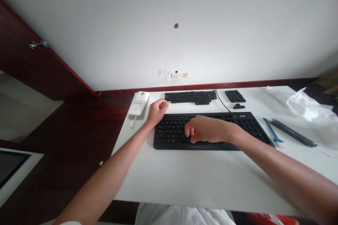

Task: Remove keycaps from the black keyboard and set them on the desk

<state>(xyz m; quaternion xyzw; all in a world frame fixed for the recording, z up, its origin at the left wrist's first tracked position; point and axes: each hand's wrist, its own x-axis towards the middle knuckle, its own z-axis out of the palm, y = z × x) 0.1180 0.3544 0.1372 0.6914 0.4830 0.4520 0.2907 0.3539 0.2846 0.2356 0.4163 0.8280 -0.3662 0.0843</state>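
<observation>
A black keyboard (169,146) lies on the white table, its key area partly covered by my right hand (204,128). That hand is closed, fingers curled down onto the lower middle of the keyboard; whatever they hold is hidden. My left hand (157,110) is closed in a pinch at the keyboard's upper left corner, and I cannot make out what is in it. Close to its fingertips is the left end of a block of loose black keycaps (190,96), laid out in rows behind the keyboard. A smaller keycap group (235,96) and a few arrow-shaped keycaps (239,106) lie farther right.
A white device with a strap (139,103) lies at the table's left edge. Right of the keyboard are a blue brush (274,132), a long black object (293,133) and a crumpled white plastic bag (307,107). A thin cable (222,101) runs back from the keyboard.
</observation>
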